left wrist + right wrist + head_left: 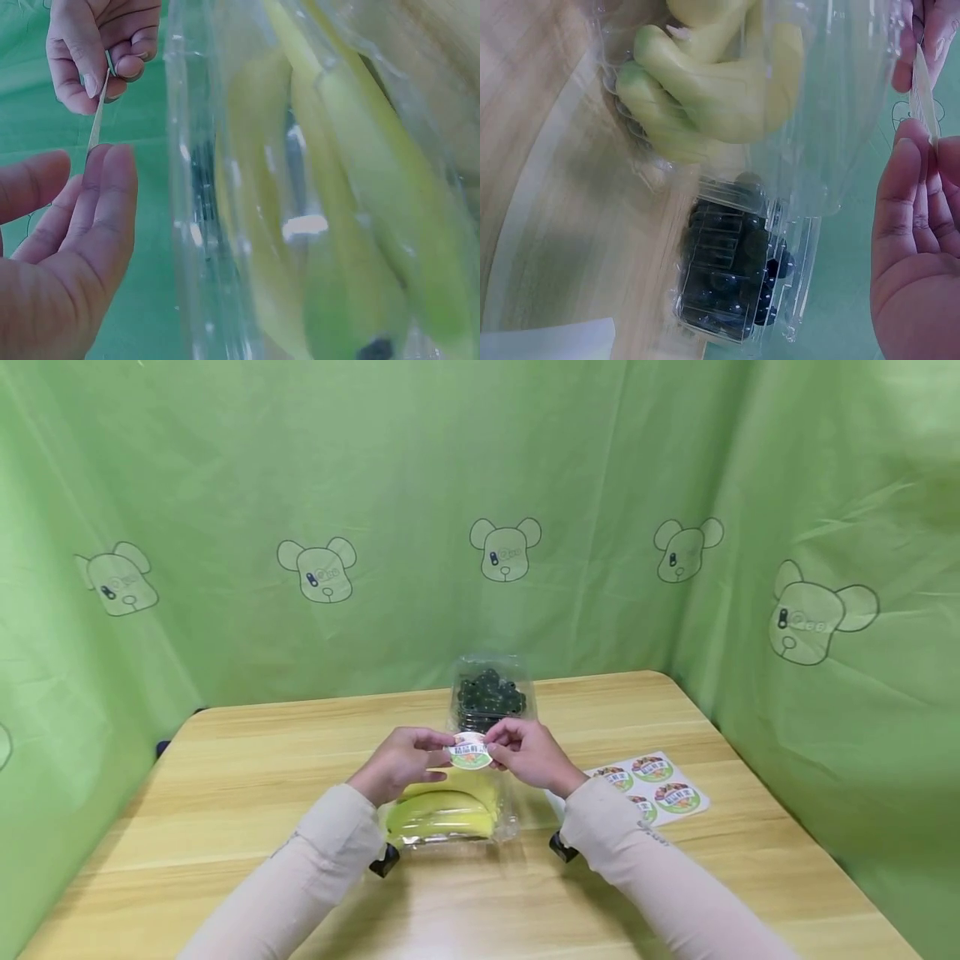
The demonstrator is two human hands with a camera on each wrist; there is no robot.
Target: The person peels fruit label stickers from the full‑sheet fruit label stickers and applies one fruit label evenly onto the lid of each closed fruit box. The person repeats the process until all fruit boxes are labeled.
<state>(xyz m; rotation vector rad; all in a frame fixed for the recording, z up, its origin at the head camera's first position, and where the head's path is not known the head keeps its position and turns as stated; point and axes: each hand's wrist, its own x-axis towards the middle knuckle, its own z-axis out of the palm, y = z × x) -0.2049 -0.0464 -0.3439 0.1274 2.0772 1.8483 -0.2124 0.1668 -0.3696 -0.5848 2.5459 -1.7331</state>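
A round, printed fruit sticker (pixel 470 752) is held up between both hands. My right hand (pixel 528 753) pinches its right edge between thumb and finger. At its left edge, straight fingertips of my left hand (pixel 401 764) touch it, with the thumb standing apart in the left wrist view. Edge-on, the sticker (pixel 97 120) appears as a thin strip there. Below the hands, bananas (pixel 442 814) lie in a clear plastic box (pixel 508 827). Behind it, another clear box (pixel 459 681) contains dark grapes (pixel 491 693), also visible as grapes (pixel 724 270) in the right wrist view.
A white sheet of round stickers (pixel 699 802) lies right of the banana box, partly covered by the right forearm. The wooden table (pixel 247 777) is enclosed by green curtains (pixel 405 460) printed with bear heads.
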